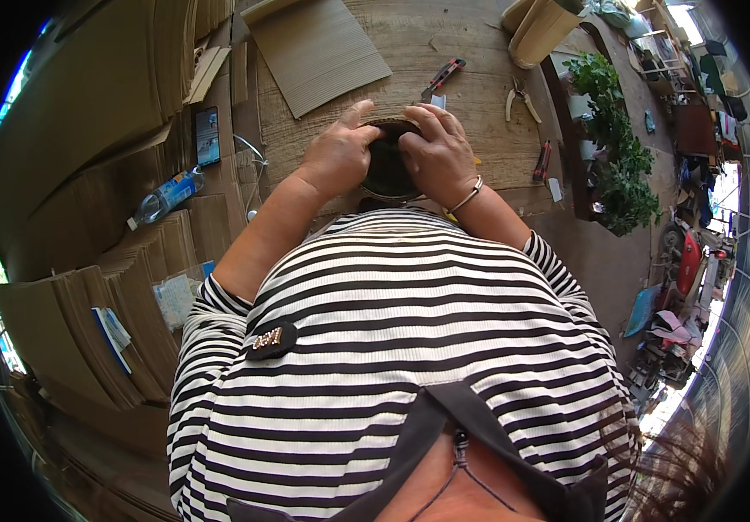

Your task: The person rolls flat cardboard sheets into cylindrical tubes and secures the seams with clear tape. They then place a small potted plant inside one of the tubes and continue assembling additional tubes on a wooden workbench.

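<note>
A round, open-topped container with a dark inside point(388, 178) stands at the table edge close to my body. My left hand point(337, 155) grips its rim from the left, thumb side over the edge. On the right, my right hand point(441, 157) is closed at the opposite rim, its fingers bent into the opening. The container's outer wall is mostly hidden by my hands and body. Just beyond my right hand lies a red and black utility knife point(444, 78) with its blade pointing toward me.
A corrugated cardboard sheet point(321, 56) lies ahead on the wooden table. Pliers point(521, 101) and another red-black cutter point(542, 162) lie right, near a cardboard cylinder point(542, 33) and a leafy plant point(612, 143). Cardboard stacks, a phone point(208, 137) and a bottle point(168, 197) are left.
</note>
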Motion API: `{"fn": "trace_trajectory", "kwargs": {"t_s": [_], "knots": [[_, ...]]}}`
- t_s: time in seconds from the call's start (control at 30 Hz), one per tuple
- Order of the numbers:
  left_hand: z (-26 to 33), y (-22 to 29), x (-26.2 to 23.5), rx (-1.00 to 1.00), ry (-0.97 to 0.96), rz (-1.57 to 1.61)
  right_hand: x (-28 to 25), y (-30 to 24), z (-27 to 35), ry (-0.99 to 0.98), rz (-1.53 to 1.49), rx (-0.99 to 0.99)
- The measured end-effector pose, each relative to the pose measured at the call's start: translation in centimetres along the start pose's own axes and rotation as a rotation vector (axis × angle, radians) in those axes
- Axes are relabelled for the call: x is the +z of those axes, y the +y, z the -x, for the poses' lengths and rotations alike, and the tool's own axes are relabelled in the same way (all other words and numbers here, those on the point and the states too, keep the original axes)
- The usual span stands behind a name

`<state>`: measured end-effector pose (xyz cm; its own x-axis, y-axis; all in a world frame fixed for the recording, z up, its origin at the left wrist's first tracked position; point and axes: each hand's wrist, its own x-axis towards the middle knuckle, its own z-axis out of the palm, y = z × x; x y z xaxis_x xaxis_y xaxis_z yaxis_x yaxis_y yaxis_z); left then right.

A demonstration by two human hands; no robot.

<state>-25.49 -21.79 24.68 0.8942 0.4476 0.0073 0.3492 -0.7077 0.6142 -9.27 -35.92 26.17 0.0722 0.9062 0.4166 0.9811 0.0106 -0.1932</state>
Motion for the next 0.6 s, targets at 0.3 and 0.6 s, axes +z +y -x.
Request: {"fn": "trace_trajectory", "kwargs": {"t_s": [0.3,0.6], "knots": [[-0.4,-0.5,0.1,-0.06,-0.099,-0.023,-1.1,-1.0,0.7,0.005,-0.008,0.035],[-0.4,-0.1,0.2,-0.046,-0.057,0.056,-0.3,-1.0,0.6,-0.113,0.084,0.069]]}}
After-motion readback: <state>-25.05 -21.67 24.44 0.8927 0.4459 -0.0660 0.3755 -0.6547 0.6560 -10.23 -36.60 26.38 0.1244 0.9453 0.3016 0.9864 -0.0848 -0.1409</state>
